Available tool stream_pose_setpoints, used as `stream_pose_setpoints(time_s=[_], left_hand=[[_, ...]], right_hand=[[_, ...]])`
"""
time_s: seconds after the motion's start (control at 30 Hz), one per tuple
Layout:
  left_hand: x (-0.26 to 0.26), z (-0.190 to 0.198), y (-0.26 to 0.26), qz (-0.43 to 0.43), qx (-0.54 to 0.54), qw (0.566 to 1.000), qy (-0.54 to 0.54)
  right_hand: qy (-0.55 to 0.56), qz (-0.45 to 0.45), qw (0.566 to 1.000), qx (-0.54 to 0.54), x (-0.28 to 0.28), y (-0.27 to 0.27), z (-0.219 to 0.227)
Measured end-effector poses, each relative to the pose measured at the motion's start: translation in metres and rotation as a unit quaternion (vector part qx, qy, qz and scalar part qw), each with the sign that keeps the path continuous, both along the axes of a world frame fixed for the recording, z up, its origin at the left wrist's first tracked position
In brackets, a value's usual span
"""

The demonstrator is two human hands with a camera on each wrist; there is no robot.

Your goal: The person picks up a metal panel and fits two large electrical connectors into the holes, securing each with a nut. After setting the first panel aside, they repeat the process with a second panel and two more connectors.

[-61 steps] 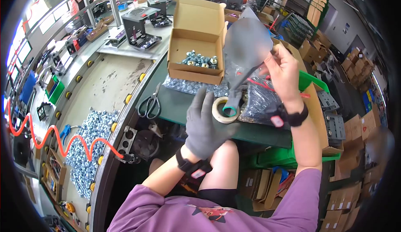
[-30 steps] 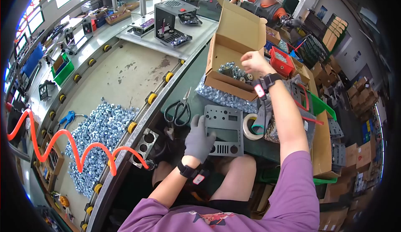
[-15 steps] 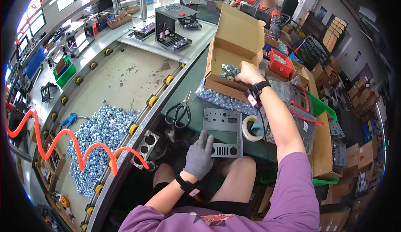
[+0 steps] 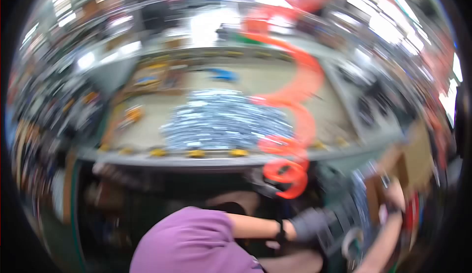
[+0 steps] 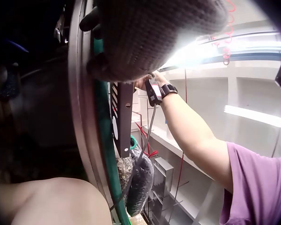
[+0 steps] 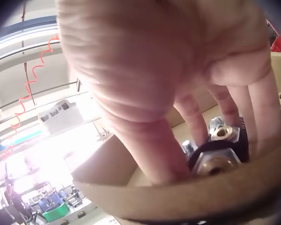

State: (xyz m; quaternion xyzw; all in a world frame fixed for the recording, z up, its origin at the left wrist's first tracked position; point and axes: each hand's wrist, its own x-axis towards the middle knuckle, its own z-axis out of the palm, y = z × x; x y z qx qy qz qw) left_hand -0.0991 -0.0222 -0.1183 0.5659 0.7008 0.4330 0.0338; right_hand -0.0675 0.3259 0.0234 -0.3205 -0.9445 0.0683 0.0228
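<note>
My bare right hand (image 4: 395,197) reaches into the open cardboard box (image 4: 374,199). In the right wrist view its thumb and fingers curl down around a black part with a brass threaded insert (image 6: 216,164). The fingertips are partly hidden behind the box rim. A second brass-threaded piece (image 6: 222,133) and a bolt-like metal piece (image 6: 187,147) lie close to the fingers. My gloved left hand (image 4: 310,224) lies at the near side of a dark metal panel (image 5: 125,119) with cut-outs, fingers loosely extended. A roll of tape (image 4: 351,242) sits just beyond the panel.
A heap of shiny metal fasteners (image 4: 221,120) covers part of the conveyor bed behind its roller rail (image 4: 216,160). A coiled orange hose (image 4: 307,76) hangs over it. A clear bag of fasteners (image 4: 360,199) lies beside the box. The head view is blurred.
The head view has swung left towards the fastener heap. My right hand let go of a grey glove, then went into the box. My left hand moved to the panel's near edge.
</note>
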Motion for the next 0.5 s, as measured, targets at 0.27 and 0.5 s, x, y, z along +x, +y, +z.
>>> stream_pose_setpoints(time_s=[0.27,0.5], left_hand=[[0.005,-0.009,0.004,0.014,0.047,0.996,0.069],[-0.008,0.017,-0.021,0.008,-0.007,0.999,0.049]], right_hand=[[0.187,-0.056,0.92,-0.339,0.022,0.085,-0.035],[0.383,0.019,0.861,-0.335,0.04,-0.024,-0.02]])
